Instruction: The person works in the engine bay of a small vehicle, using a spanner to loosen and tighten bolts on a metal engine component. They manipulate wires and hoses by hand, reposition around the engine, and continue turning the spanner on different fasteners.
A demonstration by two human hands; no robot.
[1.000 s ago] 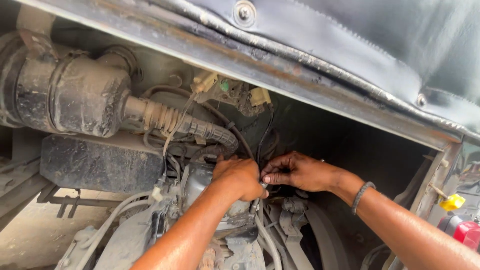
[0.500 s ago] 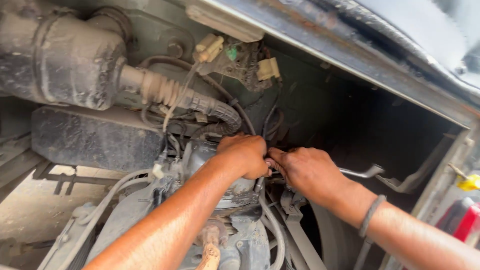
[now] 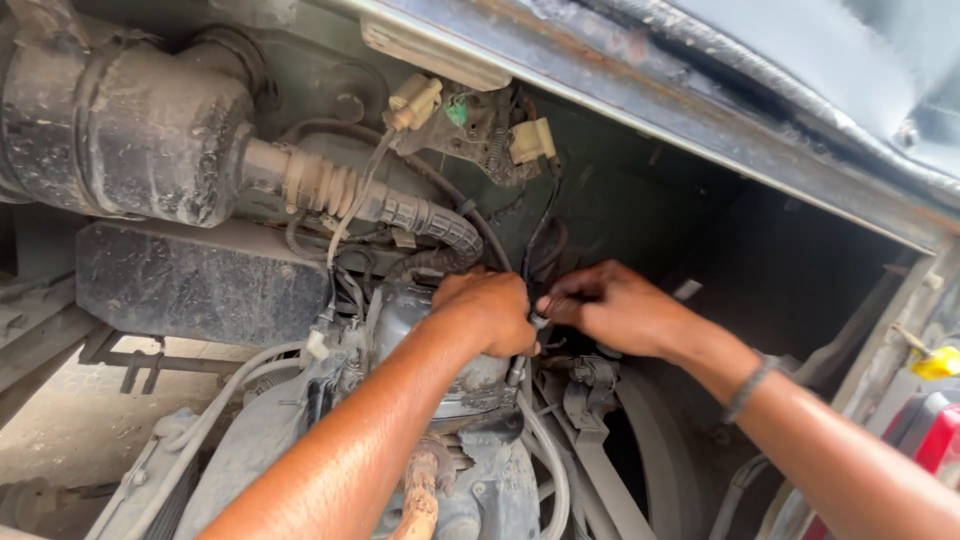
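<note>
At far left a dusty drum [image 3: 120, 125] is lying on its side, its ribbed hose [image 3: 400, 205] running right and down toward the hands, with a flat grimy box [image 3: 200, 285] sitting beneath it. Pale hoses [image 3: 210, 420] are curving down at lower left. Above the middle, two cream plugs [image 3: 415, 100] [image 3: 532, 140] are hanging from a bracket [image 3: 480, 135], and dark wires [image 3: 535, 235] are dropping from there straight to the spot where the hands are meeting. The left hand [image 3: 490, 310] is curling down over the top of a grey housing [image 3: 420, 320], fingers closed around something small that the hand itself is hiding, so what it is gripping I cannot tell. Just right of it, nearly touching, the right hand [image 3: 610, 310] is pinching a thin dark fitting [image 3: 540, 320] between thumb and fingertips; this fitting is sitting in the narrow gap between the two hands, above a grey hose [image 3: 545, 450] leading down. The left forearm is crossing the engine block [image 3: 490, 490] below and covering much of it. A band [image 3: 750, 385] is circling the right wrist. A belt [image 3: 600, 480] is slanting down under the right hand. At far right a yellow piece [image 3: 935, 362] and a red piece [image 3: 930, 440] are showing by the frame edge [image 3: 700, 130].
</note>
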